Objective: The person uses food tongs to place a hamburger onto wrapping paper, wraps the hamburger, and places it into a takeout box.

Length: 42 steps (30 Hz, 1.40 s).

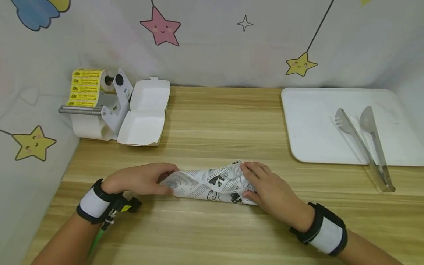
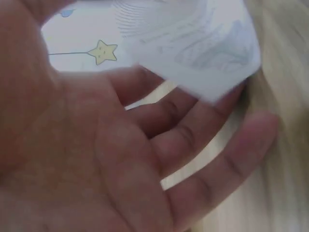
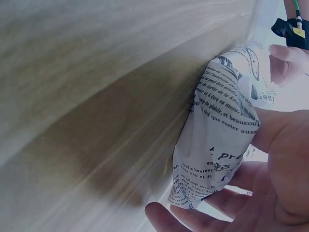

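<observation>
A roll wrapped in white paper with black newspaper-style print [image 1: 212, 186] lies across the middle of the wooden table. At its left end, the paper flares into a loose pointed flap [image 2: 212, 53]. My left hand [image 1: 142, 178] is around that flap, its loosely bent fingers [image 2: 186, 137] touching the paper from behind. My right hand [image 1: 268, 187] holds the right end of the paper roll, thumb on the near side and fingers over the far side. In the right wrist view, that end [image 3: 212, 145] looks folded in. Whatever is inside the paper is hidden.
An open white clamshell box [image 1: 142, 125] stands at the back left, beside a label dispenser [image 1: 116, 106] with a roll of yellow labels [image 1: 84, 88]. On the right is a white tray [image 1: 314, 147], with metal tongs [image 1: 374, 154] resting over its front edge.
</observation>
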Each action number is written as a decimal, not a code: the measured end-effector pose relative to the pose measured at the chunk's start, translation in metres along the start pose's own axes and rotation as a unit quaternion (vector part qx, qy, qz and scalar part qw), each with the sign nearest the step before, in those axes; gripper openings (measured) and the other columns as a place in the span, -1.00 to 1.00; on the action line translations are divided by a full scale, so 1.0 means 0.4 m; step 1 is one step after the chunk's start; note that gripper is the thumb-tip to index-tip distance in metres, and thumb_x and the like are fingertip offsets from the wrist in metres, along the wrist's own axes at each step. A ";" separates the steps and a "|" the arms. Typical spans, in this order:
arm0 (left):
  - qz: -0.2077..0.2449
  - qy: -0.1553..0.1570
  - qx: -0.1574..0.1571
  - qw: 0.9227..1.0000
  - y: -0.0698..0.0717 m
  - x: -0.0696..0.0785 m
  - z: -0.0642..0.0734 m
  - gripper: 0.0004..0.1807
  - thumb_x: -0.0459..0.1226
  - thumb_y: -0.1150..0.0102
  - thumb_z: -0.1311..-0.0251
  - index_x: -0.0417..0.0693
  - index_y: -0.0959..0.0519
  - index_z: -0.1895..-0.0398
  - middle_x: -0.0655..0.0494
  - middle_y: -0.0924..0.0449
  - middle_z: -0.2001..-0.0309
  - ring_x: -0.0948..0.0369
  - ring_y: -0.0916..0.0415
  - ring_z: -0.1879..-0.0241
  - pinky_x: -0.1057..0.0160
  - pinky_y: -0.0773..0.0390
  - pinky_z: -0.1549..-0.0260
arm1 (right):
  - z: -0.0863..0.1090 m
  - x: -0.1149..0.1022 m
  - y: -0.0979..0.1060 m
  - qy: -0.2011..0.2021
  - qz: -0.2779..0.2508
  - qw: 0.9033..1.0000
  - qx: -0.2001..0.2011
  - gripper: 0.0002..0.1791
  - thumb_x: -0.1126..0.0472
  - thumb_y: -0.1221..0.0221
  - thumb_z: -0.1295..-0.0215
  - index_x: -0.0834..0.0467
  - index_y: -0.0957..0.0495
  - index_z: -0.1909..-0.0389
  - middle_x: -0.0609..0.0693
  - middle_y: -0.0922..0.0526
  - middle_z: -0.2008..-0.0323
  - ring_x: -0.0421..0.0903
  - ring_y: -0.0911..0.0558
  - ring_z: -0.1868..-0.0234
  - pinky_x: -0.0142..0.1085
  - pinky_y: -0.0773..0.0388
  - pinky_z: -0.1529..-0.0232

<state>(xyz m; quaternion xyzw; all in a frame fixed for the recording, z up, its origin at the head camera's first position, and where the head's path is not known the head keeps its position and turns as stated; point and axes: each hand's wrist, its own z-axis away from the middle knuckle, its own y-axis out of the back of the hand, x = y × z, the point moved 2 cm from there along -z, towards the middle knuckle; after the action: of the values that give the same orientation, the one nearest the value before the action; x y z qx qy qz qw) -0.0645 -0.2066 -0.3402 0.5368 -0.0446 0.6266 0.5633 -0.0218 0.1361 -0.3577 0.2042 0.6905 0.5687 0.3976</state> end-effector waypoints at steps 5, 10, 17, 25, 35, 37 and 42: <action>0.010 0.010 0.035 0.999 0.000 -0.003 -0.009 -0.80 -0.15 -0.09 -0.51 -0.06 -0.62 0.19 0.24 -0.46 0.42 0.27 -0.37 0.46 0.33 -0.36 0.48 | 0.001 -0.005 -0.002 -0.006 0.007 1.000 -0.001 -0.15 0.04 -0.41 -0.26 0.34 -0.32 -0.45 0.24 -0.40 -0.37 0.20 -0.38 -0.39 0.05 -0.49 -0.25; 0.095 -0.010 0.045 0.994 0.000 0.023 -0.014 -0.73 -0.17 -0.02 -0.55 -0.10 -0.63 -0.05 0.16 -0.68 0.15 0.18 -0.54 0.22 0.27 -0.54 0.25 | -0.002 -0.011 -0.002 -0.012 0.015 1.000 -0.003 -0.16 0.05 -0.42 -0.24 0.33 -0.33 -0.44 0.24 -0.42 -0.35 0.21 -0.39 -0.37 0.05 -0.53 -0.19; 0.203 -0.071 0.089 0.973 -0.019 0.128 -0.047 -0.77 -0.21 0.04 -0.58 -0.14 -0.57 0.18 0.08 -0.56 0.30 0.15 -0.50 0.26 0.27 -0.52 0.24 | -0.007 -0.022 -0.002 -0.008 0.036 0.999 0.003 -0.19 0.07 -0.46 -0.20 0.32 -0.40 -0.40 0.23 -0.46 -0.31 0.21 -0.42 -0.34 0.04 -0.61 -0.04; 0.280 -0.130 0.106 0.945 -0.075 0.219 -0.132 -0.78 -0.35 0.00 -0.54 -0.34 -0.59 0.03 0.00 -0.68 0.22 0.24 -0.62 0.24 0.29 -0.62 0.22 | -0.010 -0.033 0.000 -0.006 0.066 0.998 0.002 -0.20 0.08 -0.48 -0.16 0.32 -0.43 -0.37 0.21 -0.47 -0.29 0.20 -0.44 -0.31 0.00 -0.64 0.04; 0.182 -0.248 0.084 0.948 -0.158 0.212 -0.208 -0.68 -0.49 -0.09 -0.43 -0.25 -0.57 -0.20 -0.01 -0.58 -0.17 0.22 -0.48 -0.22 0.25 -0.48 -0.22 | -0.002 -0.024 -0.015 0.048 0.023 0.994 0.097 -0.35 0.17 -0.56 -0.01 0.33 -0.58 -0.12 0.22 -0.64 -0.07 0.16 -0.60 -0.12 0.00 -0.60 -0.07; 0.103 -0.271 0.144 0.946 -0.171 0.220 -0.210 -0.67 -0.54 -0.18 -0.33 -0.23 -0.60 -0.13 -0.02 -0.56 -0.13 0.18 -0.48 -0.19 0.26 -0.50 -0.18 | -0.001 -0.021 -0.019 0.039 0.004 0.995 0.095 -0.28 0.19 -0.57 0.01 0.37 -0.54 -0.17 0.27 -0.60 -0.12 0.22 -0.56 -0.15 0.03 -0.60 -0.07; -0.079 -0.231 0.248 0.938 -0.184 0.239 -0.204 -0.54 -0.39 -0.43 -0.19 -0.12 -0.54 -0.15 0.02 -0.45 -0.16 0.11 -0.37 -0.21 0.22 -0.40 -0.26 | -0.001 -0.016 -0.024 0.006 -0.039 0.997 0.070 -0.24 0.21 -0.56 -0.02 0.38 -0.48 -0.23 0.32 -0.51 -0.23 0.28 -0.47 -0.24 0.07 -0.52 -0.19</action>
<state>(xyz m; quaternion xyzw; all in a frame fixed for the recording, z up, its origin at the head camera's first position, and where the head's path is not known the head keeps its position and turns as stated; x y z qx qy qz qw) -0.0394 -0.0632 -0.3458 0.7911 0.0255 0.4297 0.4346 -0.0168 0.1286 -0.3649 0.2009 0.7388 0.5039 0.3999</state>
